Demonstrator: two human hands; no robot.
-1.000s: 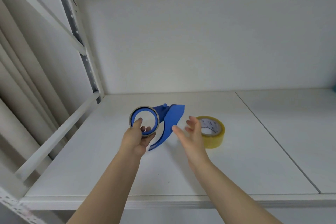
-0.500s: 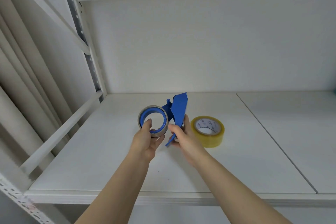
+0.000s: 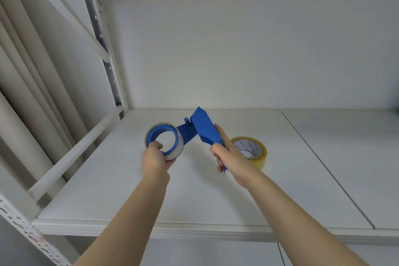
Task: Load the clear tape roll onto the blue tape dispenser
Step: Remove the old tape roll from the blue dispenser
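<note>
Aloft over the shelf's [image 3: 108, 190] middle, the left hand [image 3: 155, 158] curls its fingers round the clear tape roll [image 3: 178, 151], which rings the blue tape dispenser's [image 3: 205, 127] hub. The right hand's [image 3: 232, 157] fingers clamp the dispenser's handle, just in front of a yellow roll [image 3: 258, 153].

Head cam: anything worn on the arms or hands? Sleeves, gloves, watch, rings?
Nothing worn that shows. The left hand and right hand are ungloved, with no rings or wristbands visible. The left forearm and right forearm are bare down to the frame's bottom edge: no sleeve, watch or marking.
</note>
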